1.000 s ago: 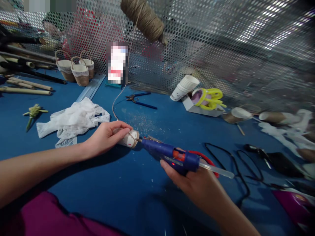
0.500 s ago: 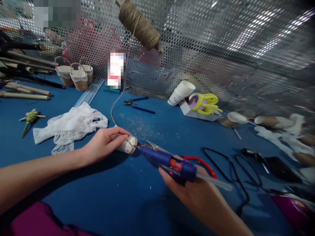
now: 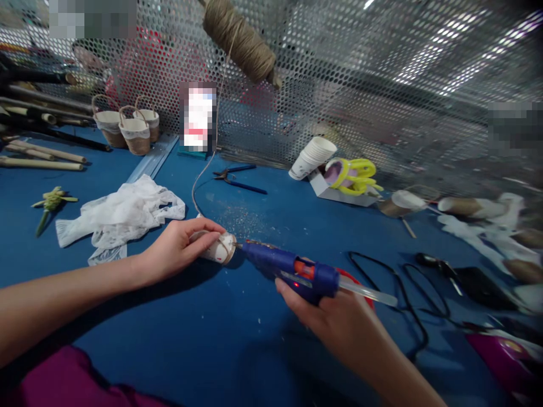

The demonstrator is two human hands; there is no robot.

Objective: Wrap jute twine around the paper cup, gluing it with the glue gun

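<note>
My left hand (image 3: 186, 244) is closed around a small white paper cup (image 3: 221, 251) lying on its side, its base toward the right. Brown twine (image 3: 194, 189) runs to the cup from above and lies along its side. In my right hand (image 3: 335, 316) is a blue hot glue gun (image 3: 280, 264) with a lit red light and a clear glue stick (image 3: 373, 294) out of its back. The gun's nozzle is at the base end of the cup; whether it touches cannot be made out. Red handles behind the gun are mostly hidden.
White lace (image 3: 127, 212) lies left of the cup, pliers (image 3: 240, 180) beyond it. A twine spool (image 3: 240, 42) hangs on the mesh screen. Small baskets (image 3: 134, 135) stand back left. Stacked paper cups (image 3: 313, 158) and yellow-handled scissors (image 3: 354, 175) are back right; a black cord (image 3: 390, 277) loops at right.
The glue gun has shifted slightly and turned, now covering the scissor-like metal blade seen behind it before. My left hand and the cup have stayed nearly still.
</note>
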